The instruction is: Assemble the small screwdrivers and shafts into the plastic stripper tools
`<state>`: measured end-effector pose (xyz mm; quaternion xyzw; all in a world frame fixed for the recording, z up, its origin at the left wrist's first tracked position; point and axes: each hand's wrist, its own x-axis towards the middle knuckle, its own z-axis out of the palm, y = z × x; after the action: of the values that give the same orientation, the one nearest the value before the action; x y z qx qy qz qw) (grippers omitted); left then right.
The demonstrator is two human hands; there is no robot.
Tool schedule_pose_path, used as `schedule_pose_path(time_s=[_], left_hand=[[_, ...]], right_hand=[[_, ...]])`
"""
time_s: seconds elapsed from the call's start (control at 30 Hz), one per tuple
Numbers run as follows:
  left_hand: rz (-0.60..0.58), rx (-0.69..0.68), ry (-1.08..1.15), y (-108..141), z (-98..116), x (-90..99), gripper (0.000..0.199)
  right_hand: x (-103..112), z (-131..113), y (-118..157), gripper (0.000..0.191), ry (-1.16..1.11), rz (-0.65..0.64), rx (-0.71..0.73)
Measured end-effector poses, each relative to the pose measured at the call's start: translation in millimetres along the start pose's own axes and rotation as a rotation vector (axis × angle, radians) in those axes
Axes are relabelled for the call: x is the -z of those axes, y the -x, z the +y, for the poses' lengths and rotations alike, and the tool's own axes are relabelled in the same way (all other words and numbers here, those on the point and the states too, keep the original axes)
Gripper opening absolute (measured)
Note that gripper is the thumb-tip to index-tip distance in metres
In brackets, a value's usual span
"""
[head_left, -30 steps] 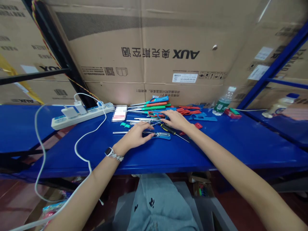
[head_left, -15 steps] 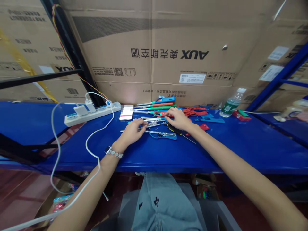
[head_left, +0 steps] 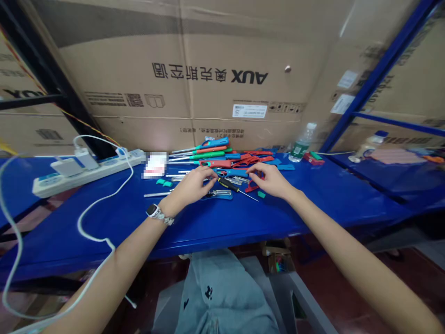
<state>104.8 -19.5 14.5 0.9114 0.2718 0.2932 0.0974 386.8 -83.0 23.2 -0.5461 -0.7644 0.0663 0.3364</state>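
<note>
My left hand [head_left: 193, 186] hovers over the left part of the loose lighter parts, thumb and fingers curved with a gap between them and nothing visible inside. Just right of its fingertips lies a yellow-and-black screwdriver [head_left: 228, 185], its shaft pointing right and toward me. Below it is an opened blue lighter [head_left: 224, 195] with its metal insides and long tube exposed. My right hand [head_left: 273, 181] is above a red casing piece [head_left: 251, 186], thumb and fingers apart. A blue lighter [head_left: 231, 172] lies between the hands, beside metal parts [head_left: 239, 180]. A small green piece [head_left: 261, 195] rests under my right hand.
Long-nosed lighters [head_left: 212, 150] and red casings [head_left: 248, 158] are heaped against the cardboard box [head_left: 208, 97]. A phone [head_left: 155, 165] and a white power strip [head_left: 86, 170] with cables are at left. A water bottle [head_left: 301, 143] stands at back right.
The view has turned right. Relative to the parts, my left hand has shifted right toward the screwdriver, and my right hand has moved right and closer to me, off the red-handled lighter.
</note>
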Motion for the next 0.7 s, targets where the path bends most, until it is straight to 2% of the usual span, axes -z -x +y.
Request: schedule_pose_path(time_s=[0.13,0.23,0.33,0.43,0.57,0.7], left_hand=[[-0.065,-0.138,0.033,-26.3,32.8,-24.6,0.012],[-0.088,-0.153,0.014,-44.1,43.9,-40.7,0.012],[-0.073,-0.113,0.011,-55.8,36.2,-50.3,0.012],[-0.014,-0.071,0.013,-56.5,19.7,-50.7,0.014],[0.081,0.003,0.048,-44.5,0.3,-37.3,0.02],[0.183,0.089,0.081,-30.7,-14.7,-22.6,0.02]], right_hand=[[10.5,10.0,42.1,0.017,-0.018,0.044,-0.038],[11.9,14.6,58.3,0.014,-0.031,0.067,-0.064],[8.9,18.0,62.7,0.01,-0.007,0.021,-0.069],[2.9,19.5,62.5,0.013,0.004,-0.067,-0.055],[-5.3,15.8,55.3,0.014,-0.044,-0.083,-0.041],[-13.0,6.8,31.6,0.012,-0.036,-0.05,0.038]])
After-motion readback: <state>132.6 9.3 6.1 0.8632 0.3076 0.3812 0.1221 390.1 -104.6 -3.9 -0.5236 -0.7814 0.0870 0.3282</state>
